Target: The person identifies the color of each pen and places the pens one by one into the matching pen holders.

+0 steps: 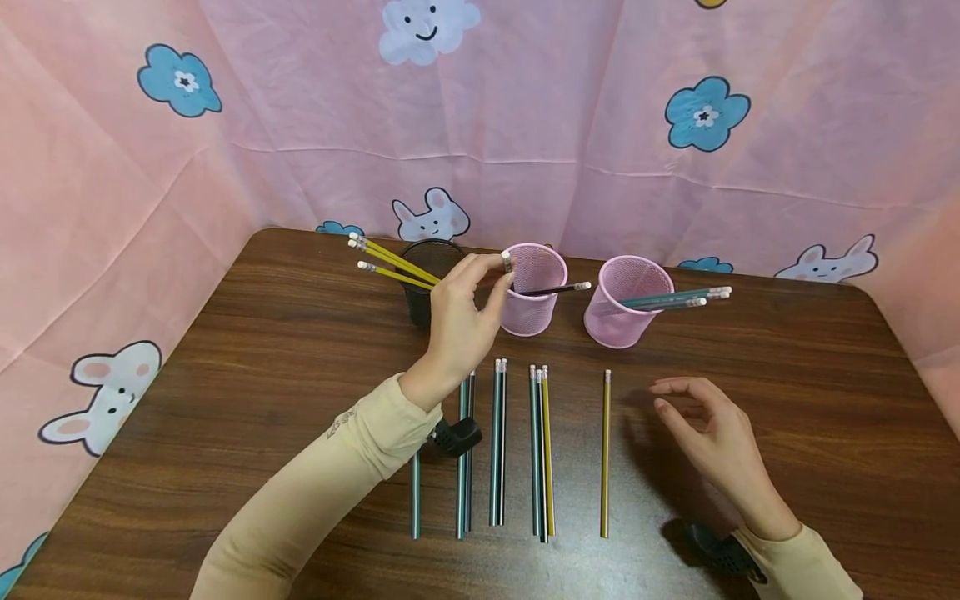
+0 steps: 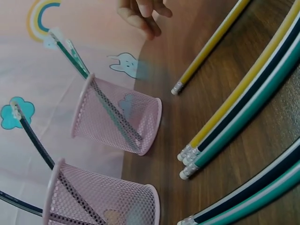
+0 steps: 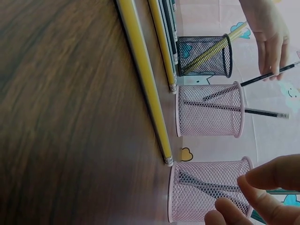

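Note:
My left hand (image 1: 459,321) pinches a black pencil (image 3: 255,79) near its eraser end, between thumb and fingers. That pencil slants down into the middle pink mesh cup (image 1: 528,318), where another black pencil (image 1: 555,291) leans. Over the table at the right, my right hand (image 1: 723,442) hovers with relaxed, slightly bent fingers and holds nothing. Nearest to it stands the right pink mesh cup (image 1: 613,327), which contains several teal pencils (image 1: 667,300). Partly behind my left hand is a black mesh cup (image 1: 418,307) with yellow pencils (image 1: 397,262) leaning left.
In front of the cups, several teal and black pencils (image 1: 497,442) lie in small groups on the brown wooden table (image 1: 300,350). One yellow pencil (image 1: 606,454) lies apart from them, and another yellow pencil (image 1: 549,454) sits in a group. A pink patterned curtain (image 1: 525,100) hangs behind.

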Demonstrator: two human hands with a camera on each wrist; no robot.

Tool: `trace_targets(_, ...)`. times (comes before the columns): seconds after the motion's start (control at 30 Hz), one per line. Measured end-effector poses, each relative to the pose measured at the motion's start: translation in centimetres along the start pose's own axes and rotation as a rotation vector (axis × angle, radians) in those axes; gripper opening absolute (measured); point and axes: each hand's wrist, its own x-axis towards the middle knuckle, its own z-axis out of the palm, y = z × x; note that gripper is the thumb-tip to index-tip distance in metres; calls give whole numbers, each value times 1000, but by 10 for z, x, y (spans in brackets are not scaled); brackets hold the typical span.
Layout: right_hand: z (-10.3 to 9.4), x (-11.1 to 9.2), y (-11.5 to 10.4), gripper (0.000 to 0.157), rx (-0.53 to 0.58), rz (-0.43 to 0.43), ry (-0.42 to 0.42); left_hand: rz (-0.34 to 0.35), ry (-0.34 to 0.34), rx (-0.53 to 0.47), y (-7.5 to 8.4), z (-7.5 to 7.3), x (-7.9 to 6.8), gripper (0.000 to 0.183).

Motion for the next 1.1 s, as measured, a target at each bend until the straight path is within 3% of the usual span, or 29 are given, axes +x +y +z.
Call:
trace_targets(0.27,0,0,-3,16,-23,5,2,-65,-64,30,-7,7,-2,12)
trace_targets(1.1,2,1,-1,17,-5,15,-17,-126,-168,130,-16,5,-9,18)
